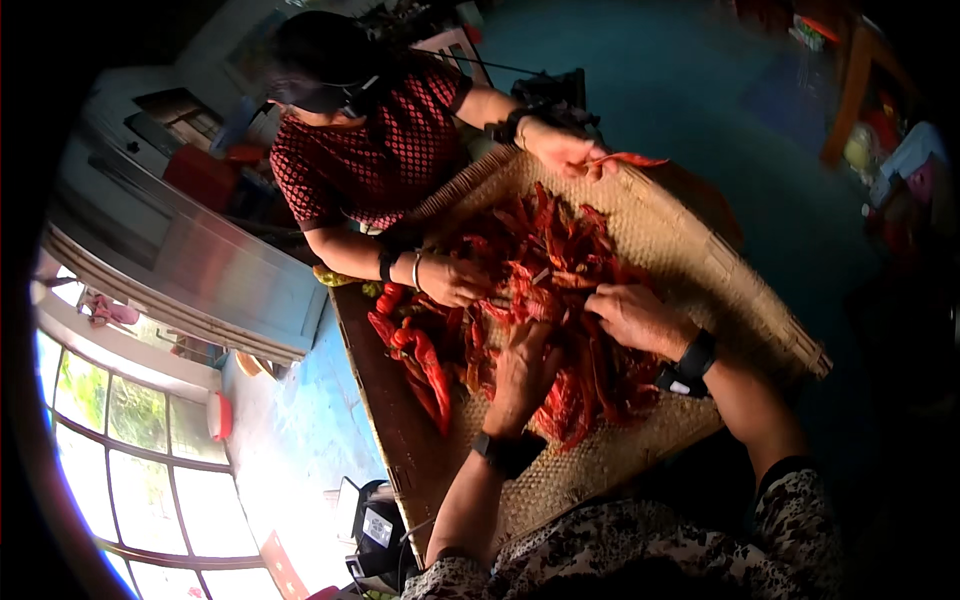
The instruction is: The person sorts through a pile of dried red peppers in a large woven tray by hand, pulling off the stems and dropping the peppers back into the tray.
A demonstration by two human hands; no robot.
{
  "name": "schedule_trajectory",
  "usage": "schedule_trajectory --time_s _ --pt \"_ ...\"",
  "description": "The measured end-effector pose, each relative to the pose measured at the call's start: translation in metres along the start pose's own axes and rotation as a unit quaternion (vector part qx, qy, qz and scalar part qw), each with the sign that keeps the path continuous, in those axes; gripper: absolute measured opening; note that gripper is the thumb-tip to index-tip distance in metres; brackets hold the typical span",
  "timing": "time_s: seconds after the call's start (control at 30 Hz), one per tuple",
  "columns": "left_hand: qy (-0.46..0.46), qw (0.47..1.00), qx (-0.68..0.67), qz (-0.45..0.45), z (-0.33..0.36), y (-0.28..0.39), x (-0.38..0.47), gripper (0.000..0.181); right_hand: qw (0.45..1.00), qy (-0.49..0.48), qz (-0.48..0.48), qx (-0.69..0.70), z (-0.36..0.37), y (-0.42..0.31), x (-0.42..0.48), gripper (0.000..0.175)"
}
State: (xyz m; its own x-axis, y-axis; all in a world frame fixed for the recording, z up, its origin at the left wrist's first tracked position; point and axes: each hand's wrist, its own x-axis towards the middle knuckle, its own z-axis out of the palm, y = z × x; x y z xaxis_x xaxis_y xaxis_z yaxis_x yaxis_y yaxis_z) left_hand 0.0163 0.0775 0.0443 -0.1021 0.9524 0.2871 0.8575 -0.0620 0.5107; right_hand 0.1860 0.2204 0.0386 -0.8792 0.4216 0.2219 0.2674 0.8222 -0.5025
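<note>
Many red chili peppers, several of them looking wrinkled and dried, lie heaped on a woven bamboo tray. My left hand reaches into the near part of the heap, its fingers pointing down among the peppers and partly hidden. To its right, my right hand touches the peppers with bent fingers; whether it grips one is unclear. Smooth, bright red peppers lie at the left side of the heap.
Across the tray, a co-worker has one hand in the heap and the other holding a red pepper over the rim. A brown board borders the tray at left. Dark equipment stands at lower left.
</note>
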Motion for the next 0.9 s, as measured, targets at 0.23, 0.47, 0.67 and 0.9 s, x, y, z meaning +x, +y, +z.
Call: schedule_trajectory --time_s 0.23,0.47,0.67,0.9 --pt "0.082 0.986 -0.144 -0.028 0.006 0.001 0.029 0.017 0.995 0.089 -0.035 0.039 0.006 0.018 0.002 0.011" --pt "0.08 0.932 -0.322 -0.147 0.012 0.002 0.026 0.019 0.998 -0.032 0.022 -0.047 -0.003 0.01 -0.007 0.011" --pt "0.124 0.941 -0.278 -0.151 0.018 0.003 0.023 0.022 0.999 0.03 0.007 0.011 -0.017 0.013 -0.007 0.012" --pt "0.147 0.918 -0.333 -0.154 0.008 0.016 0.021 0.015 0.974 0.193 0.041 0.115 -0.049 0.009 -0.007 0.01"
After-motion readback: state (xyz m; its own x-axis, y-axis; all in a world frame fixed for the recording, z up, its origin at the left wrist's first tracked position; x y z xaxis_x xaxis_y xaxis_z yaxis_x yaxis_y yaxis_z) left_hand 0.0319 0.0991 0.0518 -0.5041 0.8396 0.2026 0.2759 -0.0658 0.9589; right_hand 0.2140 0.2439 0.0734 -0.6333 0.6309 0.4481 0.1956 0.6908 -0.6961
